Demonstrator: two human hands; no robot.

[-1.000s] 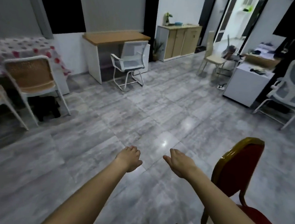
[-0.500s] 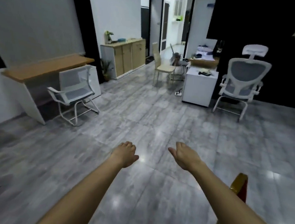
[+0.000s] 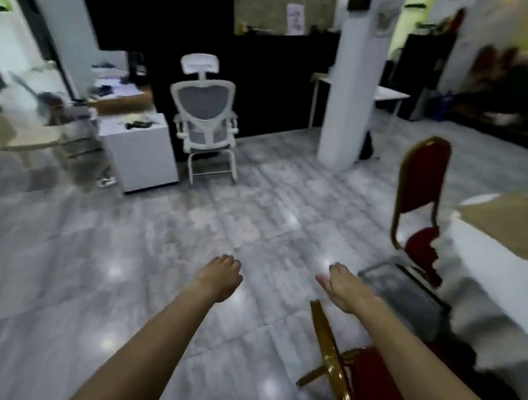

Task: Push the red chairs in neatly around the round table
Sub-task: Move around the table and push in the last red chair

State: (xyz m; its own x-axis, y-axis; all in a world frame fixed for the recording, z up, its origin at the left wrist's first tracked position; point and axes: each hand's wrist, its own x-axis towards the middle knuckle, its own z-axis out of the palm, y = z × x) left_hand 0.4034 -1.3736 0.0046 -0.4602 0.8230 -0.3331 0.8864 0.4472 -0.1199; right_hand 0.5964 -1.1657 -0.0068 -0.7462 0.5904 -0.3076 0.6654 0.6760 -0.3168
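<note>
The round table (image 3: 487,260) stands at the right edge under a white cloth with a tan overlay. One red chair (image 3: 422,181) with a gold frame stands upright at the table's far side, its seat partly under the cloth. A second red chair (image 3: 367,387) is right below my right forearm; only its gold back edge and part of the red seat show. My left hand (image 3: 221,276) hangs over the bare floor, fingers loosely curled, holding nothing. My right hand (image 3: 344,286) is flat with fingers apart, just above the near chair's back and not touching it.
A white mesh office chair (image 3: 204,115) faces a dark wall at the back. A white cabinet (image 3: 139,150) and a cluttered desk stand at the left. A white pillar (image 3: 350,79) rises behind the far red chair. Grey tiled floor spreads between them.
The view has swung to the right: the wooden desk and side chairs left the frame, the round table and a second red chair came in. Both hands stay held out in front, empty.
</note>
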